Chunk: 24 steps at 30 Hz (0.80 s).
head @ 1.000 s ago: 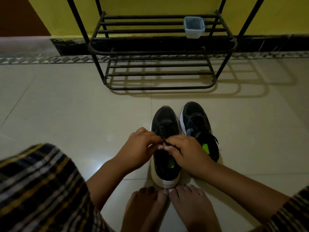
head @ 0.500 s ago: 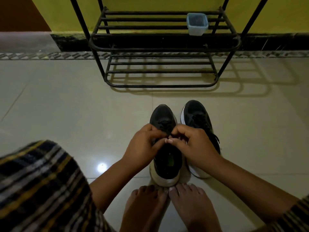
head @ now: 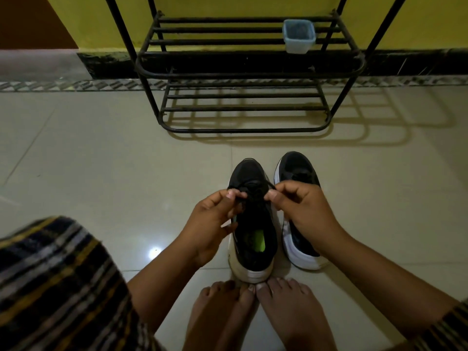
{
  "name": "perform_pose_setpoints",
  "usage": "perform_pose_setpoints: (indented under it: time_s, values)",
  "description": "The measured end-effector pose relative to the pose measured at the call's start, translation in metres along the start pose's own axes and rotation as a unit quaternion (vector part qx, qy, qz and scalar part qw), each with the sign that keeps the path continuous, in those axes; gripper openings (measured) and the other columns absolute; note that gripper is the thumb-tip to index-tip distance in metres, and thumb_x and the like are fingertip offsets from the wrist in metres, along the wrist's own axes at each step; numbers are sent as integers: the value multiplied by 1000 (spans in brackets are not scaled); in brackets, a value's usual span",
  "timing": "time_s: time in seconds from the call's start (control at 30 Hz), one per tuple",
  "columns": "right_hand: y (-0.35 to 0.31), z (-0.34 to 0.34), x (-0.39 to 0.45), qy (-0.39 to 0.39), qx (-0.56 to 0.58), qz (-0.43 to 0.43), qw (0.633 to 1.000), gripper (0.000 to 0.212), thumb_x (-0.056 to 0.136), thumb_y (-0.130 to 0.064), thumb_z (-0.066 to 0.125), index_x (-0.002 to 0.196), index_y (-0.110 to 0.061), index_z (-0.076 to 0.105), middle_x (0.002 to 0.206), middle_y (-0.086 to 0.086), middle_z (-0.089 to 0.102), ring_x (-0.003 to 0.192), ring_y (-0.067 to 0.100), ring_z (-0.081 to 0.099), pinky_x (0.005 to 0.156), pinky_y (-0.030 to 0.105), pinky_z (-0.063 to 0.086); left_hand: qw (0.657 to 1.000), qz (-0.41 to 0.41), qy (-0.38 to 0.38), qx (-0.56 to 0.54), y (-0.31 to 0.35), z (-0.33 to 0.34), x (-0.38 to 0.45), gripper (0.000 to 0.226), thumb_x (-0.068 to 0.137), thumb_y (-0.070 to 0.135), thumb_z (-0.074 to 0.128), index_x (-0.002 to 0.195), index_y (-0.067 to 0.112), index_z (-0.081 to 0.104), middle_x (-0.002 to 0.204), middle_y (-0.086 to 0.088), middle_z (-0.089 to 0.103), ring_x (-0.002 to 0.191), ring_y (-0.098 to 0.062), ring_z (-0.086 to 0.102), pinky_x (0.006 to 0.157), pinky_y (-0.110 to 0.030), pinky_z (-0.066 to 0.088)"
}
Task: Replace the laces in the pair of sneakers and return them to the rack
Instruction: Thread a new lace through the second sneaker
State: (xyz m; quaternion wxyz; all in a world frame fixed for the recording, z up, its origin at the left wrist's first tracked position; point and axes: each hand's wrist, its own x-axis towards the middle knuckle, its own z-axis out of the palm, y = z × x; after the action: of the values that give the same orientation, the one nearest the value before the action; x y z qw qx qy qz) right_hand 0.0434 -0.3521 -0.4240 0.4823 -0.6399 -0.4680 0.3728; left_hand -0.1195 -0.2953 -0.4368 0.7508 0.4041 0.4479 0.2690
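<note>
Both hands, left hand (head: 212, 224) and right hand (head: 301, 211), pinch a black lace (head: 254, 184) taut over the left sneaker (head: 253, 239) between them; uneven pulling could slip an end free.

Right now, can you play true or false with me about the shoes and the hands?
1. Both hands pinch the black lace of the left sneaker. True.
2. The sneakers sit on the rack. False: both stand on the floor in front of it.
3. A small blue tub sits on the rack. True.
4. The right hand holds the right sneaker. False: it pinches the left sneaker's lace.
5. The left hand lies flat on the floor. False: it is raised, pinching the lace.
</note>
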Motion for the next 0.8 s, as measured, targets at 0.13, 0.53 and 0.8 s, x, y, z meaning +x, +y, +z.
perform_pose_setpoints:
  time_s: [0.13,0.53,0.8]
  values:
    - [-1,-17,7,57,-210,-40,975,26,87,-20,64,63,-10,62,54,3,56,51,11,50,55,20,41,996,28,84,-26,7,-9,2,15,96,23,48,90,23,62,80,13,69,76,-6,56,73,-26,42]
    - [8,-24,11,-40,-579,77,811,15,92,-19,50,83,-13,61,78,2,56,68,20,47,57,25,34,954,-71,280,83,-28,-54,17,19,96,17,52,81,18,62,84,3,65,67,-12,45,58,-25,34]
    - [1,-11,11,-43,-460,-15,887,43,91,-33,56,131,-19,47,126,4,54,107,25,56,82,34,47,907,32,213,361,-39,-33,23,49,94,25,54,139,8,42,140,-9,46,128,-27,44,106,-38,38]
